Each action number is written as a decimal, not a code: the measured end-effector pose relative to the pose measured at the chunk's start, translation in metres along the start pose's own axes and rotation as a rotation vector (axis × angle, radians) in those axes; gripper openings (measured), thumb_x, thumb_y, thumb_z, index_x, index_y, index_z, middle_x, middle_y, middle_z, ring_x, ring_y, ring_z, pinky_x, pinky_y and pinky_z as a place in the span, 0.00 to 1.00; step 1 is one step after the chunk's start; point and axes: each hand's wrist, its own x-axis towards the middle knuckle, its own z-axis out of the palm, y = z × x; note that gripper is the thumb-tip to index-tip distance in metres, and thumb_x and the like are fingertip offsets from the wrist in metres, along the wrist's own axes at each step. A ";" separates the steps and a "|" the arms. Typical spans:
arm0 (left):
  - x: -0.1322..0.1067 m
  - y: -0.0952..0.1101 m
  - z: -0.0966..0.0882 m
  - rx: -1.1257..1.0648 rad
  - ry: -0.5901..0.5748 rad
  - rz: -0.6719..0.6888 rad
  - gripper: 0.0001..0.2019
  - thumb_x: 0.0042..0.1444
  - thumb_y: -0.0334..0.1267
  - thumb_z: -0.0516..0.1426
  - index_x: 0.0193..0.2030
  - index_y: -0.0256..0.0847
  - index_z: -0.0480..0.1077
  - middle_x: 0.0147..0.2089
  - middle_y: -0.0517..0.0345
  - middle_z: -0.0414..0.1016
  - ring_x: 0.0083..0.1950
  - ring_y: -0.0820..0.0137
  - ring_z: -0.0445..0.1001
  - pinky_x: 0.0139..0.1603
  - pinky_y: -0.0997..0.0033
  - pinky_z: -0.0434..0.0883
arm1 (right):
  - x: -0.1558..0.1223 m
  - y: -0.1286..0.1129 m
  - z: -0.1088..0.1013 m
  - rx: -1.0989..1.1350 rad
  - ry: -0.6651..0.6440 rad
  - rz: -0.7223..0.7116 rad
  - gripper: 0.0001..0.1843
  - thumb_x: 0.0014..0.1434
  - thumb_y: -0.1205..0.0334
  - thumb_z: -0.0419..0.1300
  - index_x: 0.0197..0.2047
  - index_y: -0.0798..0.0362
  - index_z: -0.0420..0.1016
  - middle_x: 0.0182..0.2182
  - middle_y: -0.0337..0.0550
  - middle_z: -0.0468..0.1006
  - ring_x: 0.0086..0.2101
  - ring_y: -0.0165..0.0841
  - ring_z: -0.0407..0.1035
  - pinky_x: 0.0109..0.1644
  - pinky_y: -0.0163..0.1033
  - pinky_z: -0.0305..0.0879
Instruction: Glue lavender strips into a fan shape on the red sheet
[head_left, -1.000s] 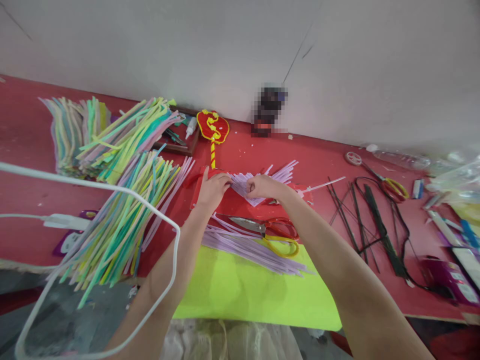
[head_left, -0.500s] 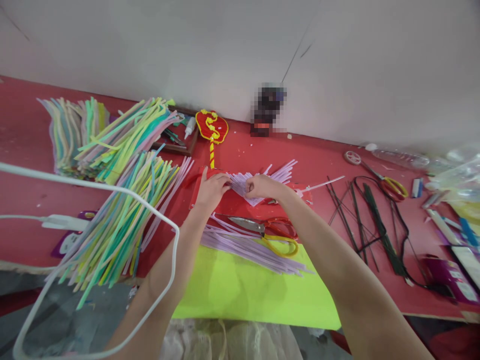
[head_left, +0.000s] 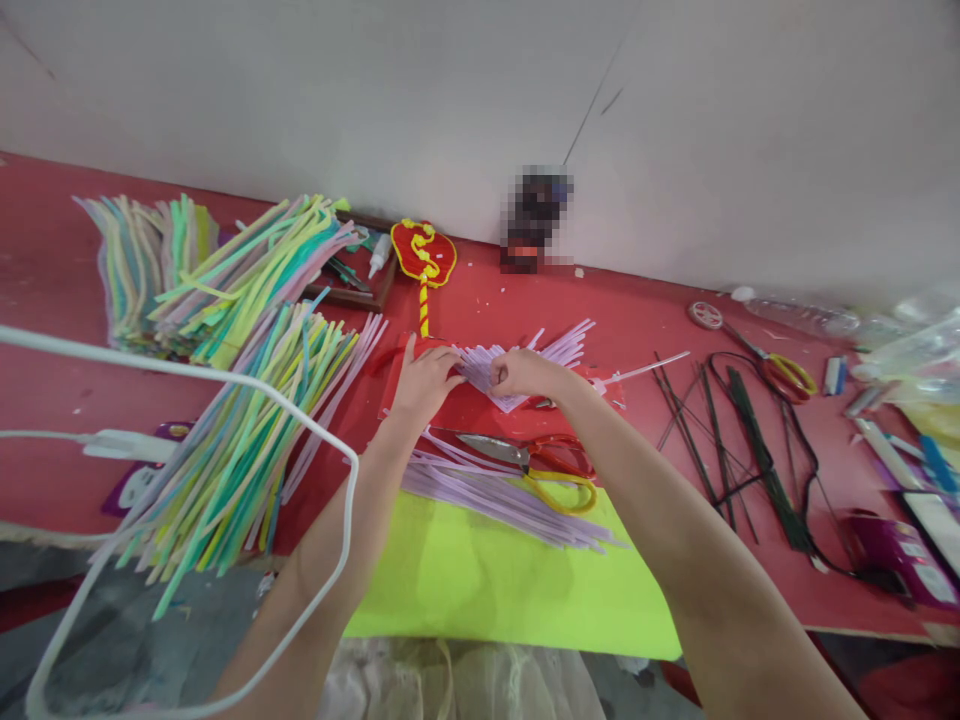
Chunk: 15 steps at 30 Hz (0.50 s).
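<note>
The grip of the right hand [head_left: 525,374] is narrow, fingers curled onto a lilac pipe-cleaner panel [head_left: 480,366]; the left hand [head_left: 429,384] touches its left edge, though I cannot tell whether it pinches. The panel lies on a red sheet [head_left: 459,412] on the worktop [head_left: 637,310]. Scissors [head_left: 527,457] rest nearer, over loose lilac pipe cleaners [head_left: 487,500].

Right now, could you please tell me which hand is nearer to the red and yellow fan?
Left: the left hand is just below the fan in the picture, while the right hand is farther off, lower and rightward, at the purple strips.
</note>
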 end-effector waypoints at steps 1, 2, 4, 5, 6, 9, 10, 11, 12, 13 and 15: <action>0.000 0.000 0.000 0.003 -0.002 -0.001 0.07 0.58 0.35 0.57 0.43 0.47 0.73 0.48 0.59 0.77 0.52 0.65 0.73 0.71 0.47 0.35 | 0.000 0.000 0.000 -0.002 -0.001 0.000 0.08 0.49 0.60 0.62 0.33 0.53 0.78 0.28 0.38 0.78 0.29 0.28 0.68 0.30 0.31 0.56; 0.000 0.001 0.000 0.006 -0.003 -0.001 0.07 0.58 0.35 0.57 0.43 0.47 0.73 0.48 0.59 0.77 0.52 0.65 0.73 0.71 0.47 0.35 | 0.000 0.000 0.000 -0.004 -0.001 0.000 0.08 0.48 0.60 0.62 0.33 0.53 0.78 0.28 0.38 0.78 0.29 0.28 0.68 0.30 0.32 0.57; 0.000 0.001 0.000 0.011 0.002 0.001 0.07 0.58 0.36 0.57 0.43 0.46 0.73 0.48 0.58 0.77 0.52 0.65 0.73 0.71 0.47 0.35 | 0.000 0.000 0.000 -0.006 -0.005 0.001 0.09 0.48 0.60 0.62 0.34 0.53 0.78 0.29 0.39 0.79 0.30 0.29 0.68 0.31 0.32 0.57; 0.000 0.001 0.000 0.013 0.005 0.002 0.07 0.58 0.36 0.57 0.43 0.46 0.73 0.48 0.58 0.77 0.51 0.65 0.73 0.71 0.48 0.35 | 0.000 0.000 0.000 -0.004 -0.009 0.002 0.10 0.48 0.60 0.61 0.34 0.53 0.79 0.29 0.39 0.79 0.30 0.29 0.69 0.32 0.32 0.58; 0.000 0.001 0.000 0.014 0.007 0.003 0.07 0.58 0.36 0.57 0.43 0.46 0.73 0.48 0.58 0.77 0.51 0.65 0.73 0.71 0.48 0.35 | 0.000 0.000 0.000 -0.002 -0.015 0.005 0.10 0.49 0.60 0.61 0.35 0.53 0.79 0.30 0.39 0.79 0.30 0.29 0.69 0.32 0.32 0.58; -0.001 0.001 0.000 0.016 0.004 0.000 0.07 0.58 0.36 0.57 0.43 0.46 0.73 0.49 0.58 0.77 0.51 0.65 0.73 0.71 0.48 0.36 | 0.000 0.000 -0.001 0.007 -0.019 0.014 0.09 0.49 0.60 0.61 0.35 0.53 0.78 0.30 0.39 0.79 0.30 0.28 0.68 0.32 0.31 0.58; -0.001 0.001 0.000 0.016 0.001 -0.002 0.07 0.58 0.36 0.57 0.43 0.46 0.73 0.49 0.58 0.77 0.52 0.65 0.73 0.71 0.48 0.36 | 0.000 0.000 -0.001 0.008 -0.019 0.017 0.09 0.49 0.60 0.62 0.35 0.53 0.78 0.30 0.39 0.79 0.30 0.28 0.68 0.32 0.31 0.58; -0.001 0.001 0.000 0.015 0.001 -0.005 0.07 0.58 0.36 0.57 0.43 0.47 0.73 0.49 0.58 0.77 0.52 0.65 0.73 0.71 0.48 0.37 | 0.000 -0.001 -0.001 0.007 -0.020 0.018 0.09 0.49 0.61 0.62 0.34 0.53 0.78 0.30 0.39 0.79 0.30 0.28 0.68 0.31 0.31 0.57; -0.001 0.002 0.000 0.013 -0.001 -0.007 0.07 0.58 0.36 0.57 0.43 0.47 0.73 0.50 0.58 0.76 0.52 0.65 0.73 0.71 0.48 0.37 | 0.000 -0.001 -0.001 0.004 -0.019 0.018 0.09 0.49 0.61 0.62 0.34 0.53 0.78 0.30 0.39 0.79 0.30 0.28 0.68 0.31 0.30 0.57; -0.001 0.002 0.000 0.010 -0.003 -0.010 0.07 0.58 0.36 0.57 0.43 0.47 0.73 0.50 0.58 0.76 0.52 0.65 0.73 0.71 0.48 0.37 | 0.000 -0.001 -0.001 0.001 -0.018 0.016 0.08 0.49 0.61 0.62 0.34 0.53 0.77 0.30 0.39 0.79 0.30 0.28 0.68 0.31 0.30 0.57; -0.001 0.002 -0.001 0.007 -0.007 -0.016 0.07 0.58 0.37 0.57 0.43 0.47 0.73 0.50 0.58 0.76 0.52 0.64 0.73 0.71 0.48 0.38 | 0.000 -0.001 -0.001 -0.005 -0.013 0.011 0.08 0.49 0.60 0.62 0.34 0.53 0.77 0.30 0.39 0.79 0.30 0.28 0.68 0.31 0.31 0.57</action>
